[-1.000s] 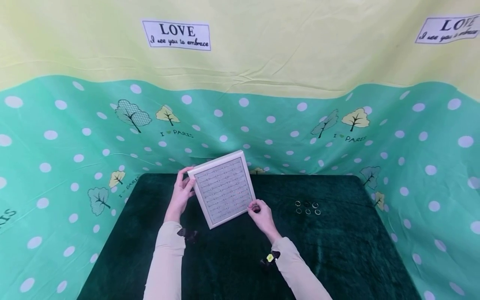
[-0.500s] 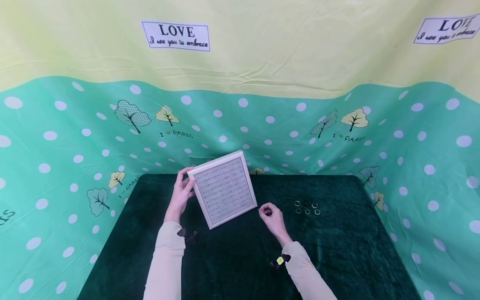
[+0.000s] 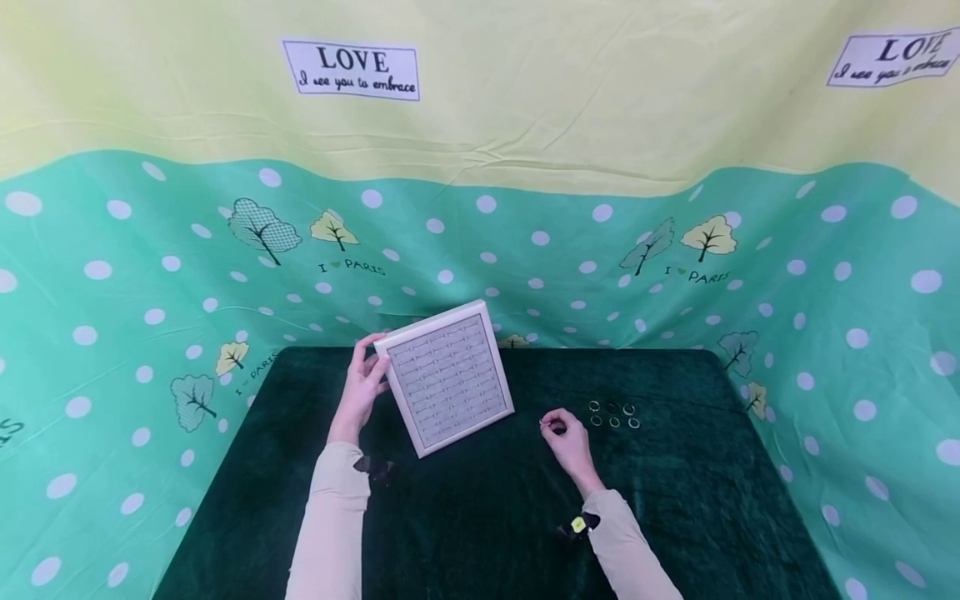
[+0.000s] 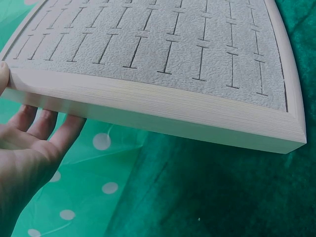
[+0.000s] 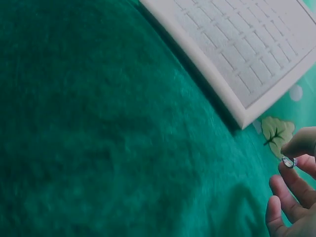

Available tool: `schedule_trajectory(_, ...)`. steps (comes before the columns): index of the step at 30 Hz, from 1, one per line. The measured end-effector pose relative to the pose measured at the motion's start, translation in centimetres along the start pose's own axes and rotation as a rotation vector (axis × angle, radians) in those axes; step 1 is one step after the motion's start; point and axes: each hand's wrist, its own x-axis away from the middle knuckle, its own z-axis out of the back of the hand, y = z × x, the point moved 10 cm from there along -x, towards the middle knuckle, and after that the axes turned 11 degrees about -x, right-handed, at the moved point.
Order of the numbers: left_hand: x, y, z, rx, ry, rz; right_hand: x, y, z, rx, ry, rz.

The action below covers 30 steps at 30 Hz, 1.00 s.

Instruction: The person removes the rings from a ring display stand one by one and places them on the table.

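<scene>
My left hand point(image 3: 362, 392) grips the upper left edge of a ring display tray point(image 3: 450, 379), thumb on the front and fingers behind. The tray has a pale wooden frame and grey slotted padding, and it is tilted up. In the left wrist view its slots hold no rings, and the left hand's fingers point(image 4: 66, 133) reach under the frame. My right hand point(image 3: 570, 446) is to the right of the tray, apart from it. Between thumb and fingertips it pinches a small silvery ring point(image 5: 289, 162), seen in the right wrist view.
Several rings point(image 3: 614, 422) lie in two rows on the dark green velvet cloth point(image 3: 480, 525), right of the right hand. A green and yellow printed curtain point(image 3: 540, 242) hangs behind and at both sides of the table.
My right hand has drawn away from the tray's lower right corner, moving right toward the laid-out rings, with the ring still pinched. The left hand and the tray stay in place.
</scene>
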Motion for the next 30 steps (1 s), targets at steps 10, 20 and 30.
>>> schedule_trajectory(10, -0.4, -0.9, 0.2, 0.003, 0.004, 0.004, -0.1, 1.0, 2.6, 0.025, 0.035, -0.003)
schedule_trajectory(20, -1.0, -2.5, 0.6, -0.038, 0.03, -0.007, 0.1, 1.9, 6.3, 0.116, 0.093, 0.039)
schedule_trajectory(30, -1.0, -2.5, 0.5, -0.001, 0.02, 0.031, 0.0, 3.1, 8.6, 0.224, 0.072, -0.013)
